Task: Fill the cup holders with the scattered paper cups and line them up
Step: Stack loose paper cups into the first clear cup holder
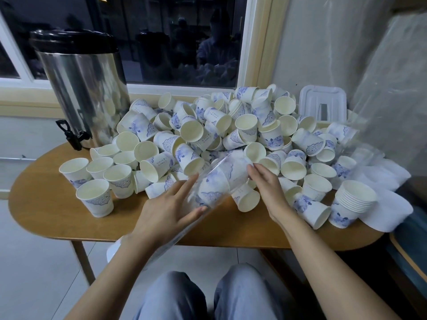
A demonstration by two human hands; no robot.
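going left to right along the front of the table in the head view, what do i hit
upright cup → left hand → clear cup holder → right hand → tipped cup → nested stack of cups → white sheet

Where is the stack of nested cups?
In the head view, the stack stands upright near the table's right front edge, right of the right hand, beside a tipped cup.

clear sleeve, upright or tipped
Tipped: the sleeve slants over the table edge, left hand holding its middle, right hand at its upper mouth.
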